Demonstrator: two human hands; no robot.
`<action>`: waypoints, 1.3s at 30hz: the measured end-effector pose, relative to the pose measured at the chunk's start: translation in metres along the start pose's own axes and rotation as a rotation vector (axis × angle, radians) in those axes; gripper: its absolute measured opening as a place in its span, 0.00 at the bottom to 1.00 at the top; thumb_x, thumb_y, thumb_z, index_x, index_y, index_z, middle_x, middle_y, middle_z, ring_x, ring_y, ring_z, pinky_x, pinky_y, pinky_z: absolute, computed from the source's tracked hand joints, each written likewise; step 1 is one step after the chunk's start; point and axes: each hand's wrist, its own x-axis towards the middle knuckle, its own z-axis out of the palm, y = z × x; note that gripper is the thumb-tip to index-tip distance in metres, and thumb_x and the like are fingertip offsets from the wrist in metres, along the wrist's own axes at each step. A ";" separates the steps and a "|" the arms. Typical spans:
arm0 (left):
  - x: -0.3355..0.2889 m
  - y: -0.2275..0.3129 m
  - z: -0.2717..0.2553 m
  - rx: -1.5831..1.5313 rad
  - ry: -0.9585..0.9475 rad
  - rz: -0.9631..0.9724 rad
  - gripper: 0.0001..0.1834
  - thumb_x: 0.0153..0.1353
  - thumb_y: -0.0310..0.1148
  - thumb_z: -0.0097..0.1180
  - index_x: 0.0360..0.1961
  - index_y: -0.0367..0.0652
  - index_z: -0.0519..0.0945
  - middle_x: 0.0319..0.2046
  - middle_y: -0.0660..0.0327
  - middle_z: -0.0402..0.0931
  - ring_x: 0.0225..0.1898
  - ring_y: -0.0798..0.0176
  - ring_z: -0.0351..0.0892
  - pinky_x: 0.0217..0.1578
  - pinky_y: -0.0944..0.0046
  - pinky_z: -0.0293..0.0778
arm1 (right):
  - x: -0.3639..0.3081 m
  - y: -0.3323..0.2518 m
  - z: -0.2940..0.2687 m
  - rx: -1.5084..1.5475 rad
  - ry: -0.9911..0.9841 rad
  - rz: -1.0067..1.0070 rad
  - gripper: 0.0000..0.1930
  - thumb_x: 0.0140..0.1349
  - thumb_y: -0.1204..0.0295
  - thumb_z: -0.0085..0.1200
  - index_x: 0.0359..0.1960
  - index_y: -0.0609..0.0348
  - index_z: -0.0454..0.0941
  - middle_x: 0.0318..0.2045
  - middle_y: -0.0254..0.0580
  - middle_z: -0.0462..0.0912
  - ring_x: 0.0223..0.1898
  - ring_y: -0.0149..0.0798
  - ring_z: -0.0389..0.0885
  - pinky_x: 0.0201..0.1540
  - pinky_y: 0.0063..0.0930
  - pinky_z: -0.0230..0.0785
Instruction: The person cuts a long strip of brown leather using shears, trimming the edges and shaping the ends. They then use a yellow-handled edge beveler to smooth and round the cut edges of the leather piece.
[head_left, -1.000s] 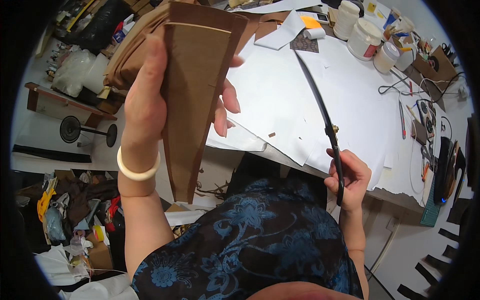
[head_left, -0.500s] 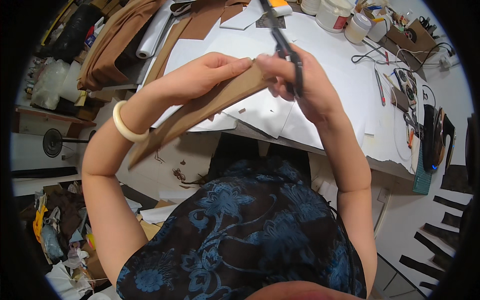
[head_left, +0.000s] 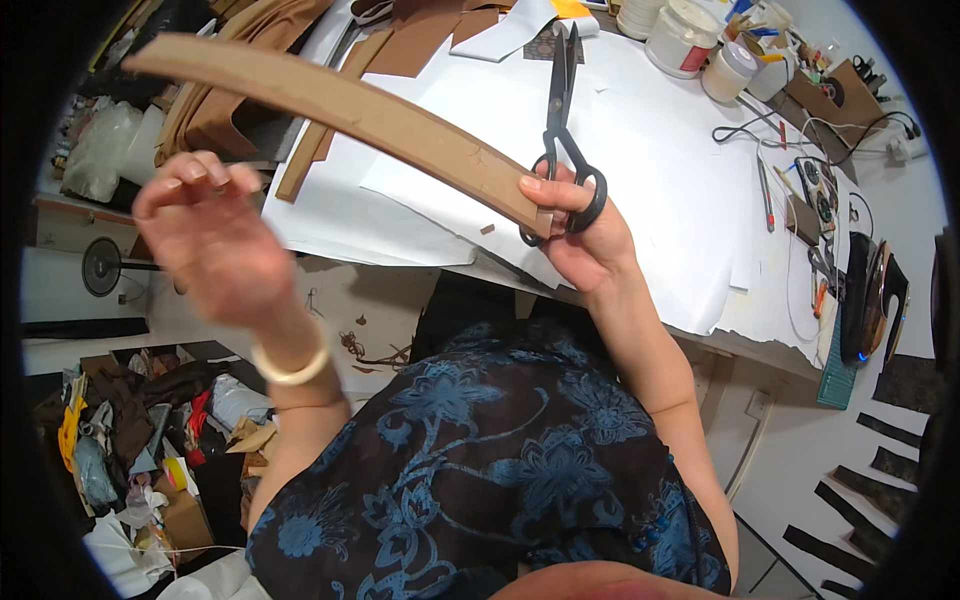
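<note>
"While the right hand (head_left: 598, 240) pinches one end of the brown strip (head_left: 350, 115), thumb on top, what else is in that grip?"

"Black scissors (head_left: 556, 110). Handle loops sit at the same fingers; blades point away from the body, nearly together."

"Strip's lie?"

"Held up over the left part of the papered table (head_left: 660, 180). Long axis slants from the right hand up and leftward, bowed in this lens. Free end far left, well away from the grip, near the folded brown cloth (head_left: 215, 120) in view."

"Left hand (head_left: 215, 240)?"

"Blurred. Fingers loosely curled, nothing seen in them. Below the strip's free half, apart from it as viewed; depth uncertain."

"Nearer hand, then?"

"Right at the pinched end, left at the free end. Pale bracelet (head_left: 290, 378) on the left wrist."
</note>
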 end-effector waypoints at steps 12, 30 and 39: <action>-0.010 -0.096 0.072 -0.608 0.588 -0.464 0.20 0.75 0.43 0.51 0.57 0.38 0.76 0.54 0.52 0.81 0.56 0.51 0.81 0.61 0.45 0.76 | -0.010 0.029 -0.024 -0.465 0.229 -0.237 0.11 0.65 0.72 0.62 0.42 0.63 0.74 0.26 0.33 0.76 0.20 0.20 0.64 0.22 0.16 0.54; 0.014 -0.108 0.048 -0.536 0.686 -0.632 0.17 0.72 0.38 0.57 0.47 0.32 0.82 0.41 0.49 0.85 0.48 0.56 0.87 0.51 0.63 0.84 | -0.117 0.012 -0.061 -0.442 -0.175 -0.100 0.30 0.53 0.63 0.72 0.48 0.83 0.81 0.21 0.37 0.77 0.18 0.23 0.70 0.20 0.16 0.58; 0.014 -0.106 0.047 -0.577 0.591 -0.582 0.14 0.69 0.33 0.61 0.48 0.33 0.79 0.42 0.51 0.84 0.45 0.57 0.86 0.48 0.63 0.84 | -0.116 0.010 -0.062 -0.445 -0.140 -0.086 0.30 0.52 0.64 0.72 0.49 0.82 0.81 0.26 0.40 0.81 0.22 0.24 0.75 0.24 0.14 0.65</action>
